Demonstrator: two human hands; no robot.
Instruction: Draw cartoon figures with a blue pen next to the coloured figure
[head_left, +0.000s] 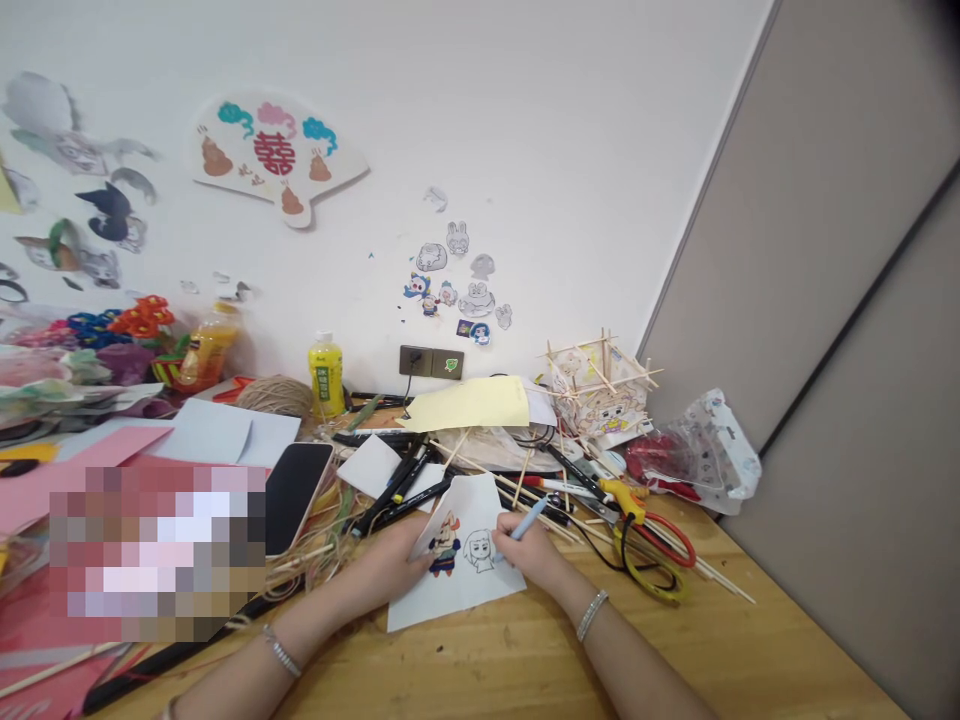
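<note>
A white sheet of paper (461,590) with two cartoon figures lies on the wooden table (525,660) in front of me. My left hand (401,560) rests on the sheet's left edge beside the coloured figure, fingers pressed down on it. My right hand (529,548) is closed around a light blue pen (529,518), whose tip touches the paper next to the uncoloured line-drawn figure. Both wrists wear thin bracelets.
Black markers (401,485), thin wooden sticks (525,480), a phone (294,495), coloured paper sheets (217,432), a yellow bottle (326,375), a twine ball (276,395), a stick-frame lantern (600,390), a yellow-handled tool (624,494) and red-yellow cables (660,565) crowd the table. The wall stands behind.
</note>
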